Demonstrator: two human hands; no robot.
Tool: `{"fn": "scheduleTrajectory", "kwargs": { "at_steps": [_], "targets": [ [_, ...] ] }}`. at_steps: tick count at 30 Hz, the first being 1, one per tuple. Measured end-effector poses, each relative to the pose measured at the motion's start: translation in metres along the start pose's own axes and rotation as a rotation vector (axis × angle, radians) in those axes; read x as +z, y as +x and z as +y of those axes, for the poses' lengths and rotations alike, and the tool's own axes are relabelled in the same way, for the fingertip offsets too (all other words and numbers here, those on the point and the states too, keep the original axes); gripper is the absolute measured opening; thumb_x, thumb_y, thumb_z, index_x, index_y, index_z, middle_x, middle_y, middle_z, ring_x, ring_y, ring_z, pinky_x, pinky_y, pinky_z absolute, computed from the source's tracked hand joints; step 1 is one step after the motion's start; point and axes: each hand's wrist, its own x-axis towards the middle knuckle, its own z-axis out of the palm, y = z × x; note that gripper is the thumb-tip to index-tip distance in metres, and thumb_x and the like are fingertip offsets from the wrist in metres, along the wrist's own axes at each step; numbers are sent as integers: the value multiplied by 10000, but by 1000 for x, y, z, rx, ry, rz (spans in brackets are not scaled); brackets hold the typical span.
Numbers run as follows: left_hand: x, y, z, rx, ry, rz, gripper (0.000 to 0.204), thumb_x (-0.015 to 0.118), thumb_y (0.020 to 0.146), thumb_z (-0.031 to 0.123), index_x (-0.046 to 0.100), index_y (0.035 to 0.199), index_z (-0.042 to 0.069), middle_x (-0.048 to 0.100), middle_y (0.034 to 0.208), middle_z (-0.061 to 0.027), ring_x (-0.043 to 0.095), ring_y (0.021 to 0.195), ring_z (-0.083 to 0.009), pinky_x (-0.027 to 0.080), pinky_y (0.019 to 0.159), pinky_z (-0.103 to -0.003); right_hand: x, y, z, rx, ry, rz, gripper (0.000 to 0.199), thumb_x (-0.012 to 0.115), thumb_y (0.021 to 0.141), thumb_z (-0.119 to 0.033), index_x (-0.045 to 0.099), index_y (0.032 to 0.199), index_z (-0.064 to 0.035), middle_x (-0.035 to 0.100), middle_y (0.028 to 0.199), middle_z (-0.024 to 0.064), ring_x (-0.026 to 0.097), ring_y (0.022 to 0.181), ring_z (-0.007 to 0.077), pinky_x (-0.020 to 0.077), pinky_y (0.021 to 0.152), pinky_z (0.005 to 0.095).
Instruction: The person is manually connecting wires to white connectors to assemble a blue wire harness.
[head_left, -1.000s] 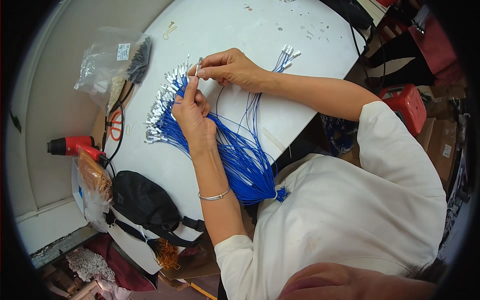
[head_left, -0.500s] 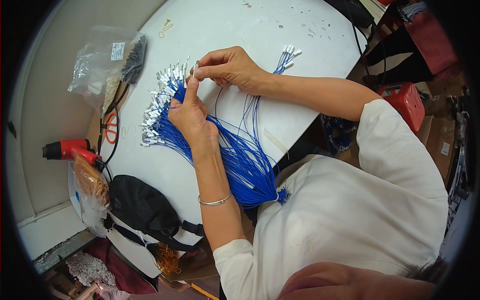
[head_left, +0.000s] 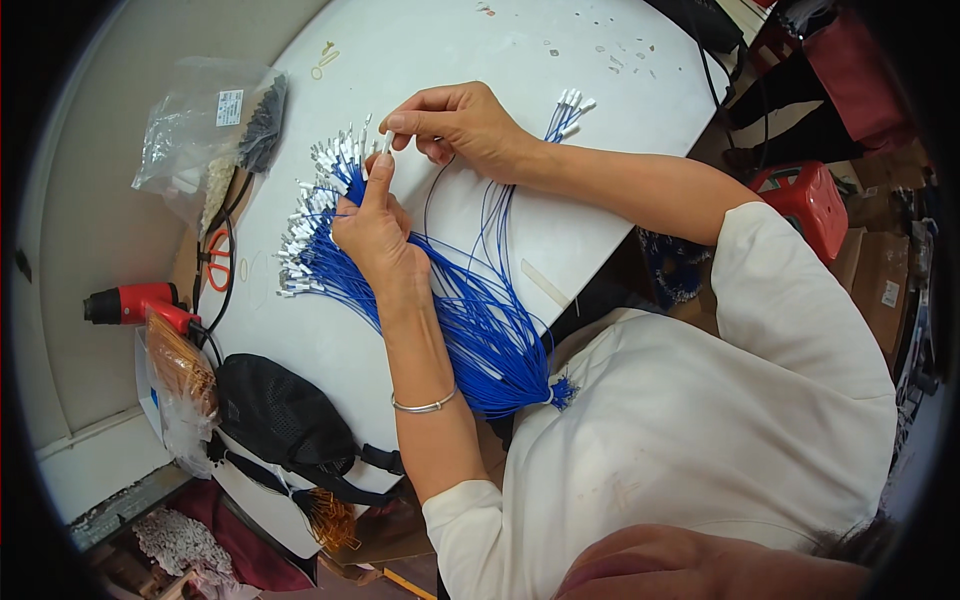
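Note:
A large bundle of thin blue wires (head_left: 470,330) with white sleeves and metal tips fans out on the table. My left hand (head_left: 378,240) is closed at its far end, thumb up, gripping blue wires near their tips. Just above that thumb, a small white sleeve (head_left: 387,143) stands upright. My right hand (head_left: 465,125) pinches its upper end between thumb and index finger. Many white-tipped wire ends (head_left: 305,235) spread to the left of my left hand. Beyond my right wrist lies a smaller group of white-tipped ends (head_left: 570,108). The inner fingers of my left hand are partly hidden.
On the white table (head_left: 450,45) lie rubber bands (head_left: 325,60) and small scraps. To the left are a clear plastic bag (head_left: 195,120), orange-handled scissors (head_left: 218,260), a red heat gun (head_left: 140,303) and a black bag (head_left: 285,415). A red stool (head_left: 805,205) stands at the right.
My right fingertips have risen slightly from my left thumb, and the white sleeve between them now shows more clearly. My left hand keeps its grip. The whole view has shifted a little.

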Motion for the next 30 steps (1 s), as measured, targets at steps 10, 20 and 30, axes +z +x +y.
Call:
{"fn": "scheduleTrajectory", "kwargs": {
  "at_steps": [10, 20, 30],
  "targets": [
    [-1, 1, -1, -12, 67, 14, 311, 776, 816, 222, 687, 977, -29, 364, 462, 65, 205, 380, -19, 167, 372, -170, -5, 2, -3, -23, -73, -45, 136, 722, 860, -169, 756, 920, -51, 679, 691, 53, 454, 479, 47, 364, 441, 138],
    [-4, -1, -2, 20, 14, -44, 283, 772, 811, 214, 676, 905, -35, 406, 468, 65, 223, 358, -13, 149, 348, -175, -5, 3, -1, -21, -93, -69, 138, 724, 858, -171, 756, 920, -52, 667, 663, 49, 448, 477, 46, 353, 442, 136],
    [-5, -2, -3, -13, -65, -99, 276, 731, 857, 198, 676, 931, -62, 403, 475, 56, 244, 369, -6, 174, 347, -167, 5, -4, -10, 68, -59, -26, 122, 746, 834, -167, 752, 870, -50, 635, 613, 35, 440, 464, 48, 334, 436, 144]
  ]
}}
